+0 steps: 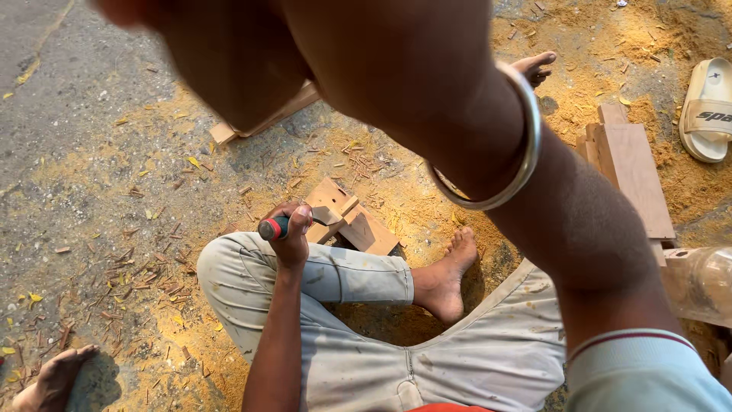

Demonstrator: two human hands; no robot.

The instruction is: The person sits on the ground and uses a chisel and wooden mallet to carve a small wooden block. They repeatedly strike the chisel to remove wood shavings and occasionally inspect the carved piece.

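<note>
Pale grey cloth: dusty trousers (358, 336) cover the seated person's folded legs at the bottom of the view, and one bare foot (448, 276) rests on the ground beside the knee.
Right arm: raised close to the camera, filling the upper middle of the picture, with a silver bangle (512, 145) round the wrist; the right hand itself lies past the top edge, so whether it is open or closed cannot be told.
Left hand (292, 230): wrapped tight round a chisel's red and black handle (273, 227), just above the bent knee.
Chisel blade (328, 216): points away from the hand and touches the wooden piece.
Wooden piece (352, 219): a small notched block lying flat on the ground, just beyond the knee and beside the foot.
Ground: grey concrete on the left, thick yellow sawdust (595, 46) on the right, chips and splinters scattered between.
Boards (633, 172): flat planks stacked at the right, well apart from the block.
Sandal (707, 107): white, at the far right edge.
Other feet: toes (535, 67) near the top, another foot (53, 378) at the lower left corner.
</note>
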